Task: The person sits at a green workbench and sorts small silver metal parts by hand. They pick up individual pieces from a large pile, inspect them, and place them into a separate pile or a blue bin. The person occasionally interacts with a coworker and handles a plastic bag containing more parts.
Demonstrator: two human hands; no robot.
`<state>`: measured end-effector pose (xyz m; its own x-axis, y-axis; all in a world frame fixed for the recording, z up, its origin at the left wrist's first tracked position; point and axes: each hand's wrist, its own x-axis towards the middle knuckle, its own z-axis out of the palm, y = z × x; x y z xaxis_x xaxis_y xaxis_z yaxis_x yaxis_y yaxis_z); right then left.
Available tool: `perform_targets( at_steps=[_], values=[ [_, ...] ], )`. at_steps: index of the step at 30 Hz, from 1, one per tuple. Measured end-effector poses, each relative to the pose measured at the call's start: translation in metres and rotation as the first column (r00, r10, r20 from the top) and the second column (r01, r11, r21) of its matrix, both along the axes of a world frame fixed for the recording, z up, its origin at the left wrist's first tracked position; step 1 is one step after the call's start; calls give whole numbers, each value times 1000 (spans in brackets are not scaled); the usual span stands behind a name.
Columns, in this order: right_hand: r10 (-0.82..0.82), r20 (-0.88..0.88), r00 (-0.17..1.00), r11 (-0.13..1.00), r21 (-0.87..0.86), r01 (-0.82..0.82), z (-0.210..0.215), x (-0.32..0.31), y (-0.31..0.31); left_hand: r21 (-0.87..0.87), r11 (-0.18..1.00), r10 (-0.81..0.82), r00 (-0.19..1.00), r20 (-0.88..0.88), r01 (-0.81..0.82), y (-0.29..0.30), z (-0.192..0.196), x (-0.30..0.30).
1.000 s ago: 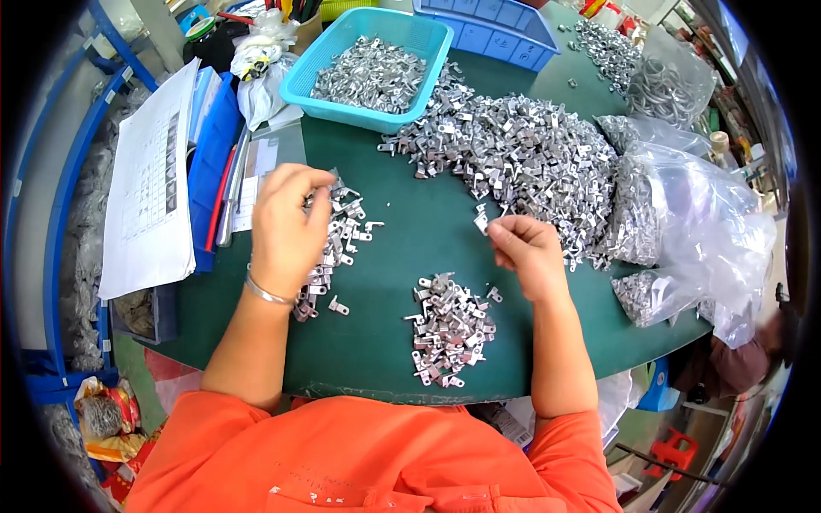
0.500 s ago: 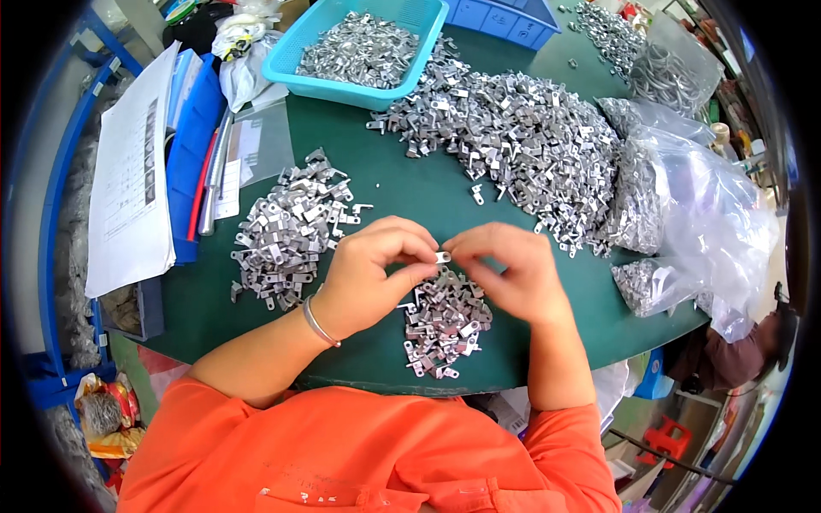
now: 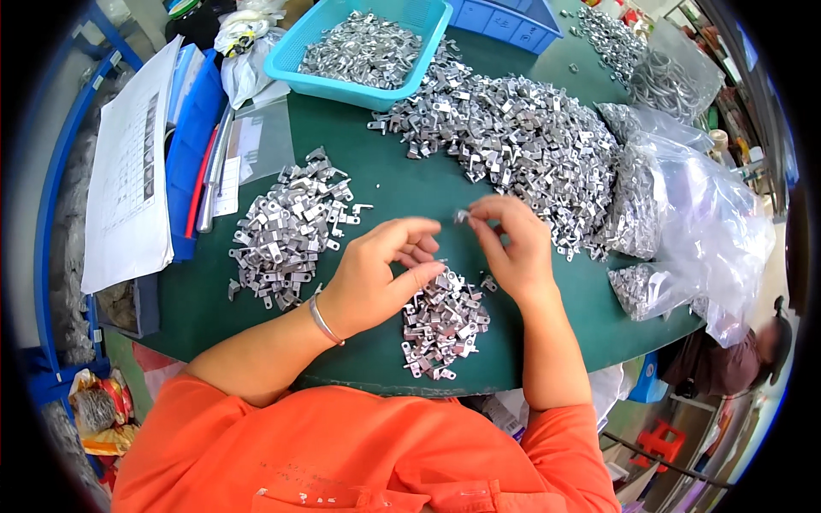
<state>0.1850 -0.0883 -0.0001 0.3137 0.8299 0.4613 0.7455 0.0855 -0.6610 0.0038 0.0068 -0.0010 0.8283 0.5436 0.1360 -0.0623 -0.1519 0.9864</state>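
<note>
- The green table [image 3: 410, 184] carried the work; most of it looked left to do, judging by the big heap of small metal brackets [image 3: 522, 137] spread from the far edge toward the right edge.
- Clear plastic bags [image 3: 693, 214] lay slumped at the right edge, some still packed with the same silver parts.
- A turquoise basket [image 3: 363, 47] at the far edge held more parts, with a blue bin [image 3: 505, 17] just beside it.
- A white printed sheet [image 3: 128, 171] and blue folders [image 3: 192, 137] lay at the left edge; a clear sleeve with a small label [image 3: 252, 150] sat beside them.
- A medium pile [image 3: 291, 227] left of centre and a small pile [image 3: 440, 321] at the near edge seemed the sorted share.
- The left hand [image 3: 380, 269] hovered above the small pile, fingers loosely curled, apparently holding nothing.
- The right hand [image 3: 509, 244] pinched one bracket [image 3: 462, 215] at its fingertips, raised above the table's middle.
</note>
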Motion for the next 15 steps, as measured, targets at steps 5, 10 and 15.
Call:
perform_targets(
  at_steps=[5, 10, 15],
  values=[
    [214, 131, 968, 956, 174, -235, 14, -21, -3, -366, 930, -16, 999, 51, 33, 2, -3, -2],
    [202, -223, 954, 979, 69, -191, 19, -26, -7, -249, 968, 7, 994, 105, 19, 1, -4, -1],
    [360, -13, 933, 932, 53, -359, 31, -22, -10, 139, 990, -20, 988, 155, -2, 5, 2, -4]
  ],
)
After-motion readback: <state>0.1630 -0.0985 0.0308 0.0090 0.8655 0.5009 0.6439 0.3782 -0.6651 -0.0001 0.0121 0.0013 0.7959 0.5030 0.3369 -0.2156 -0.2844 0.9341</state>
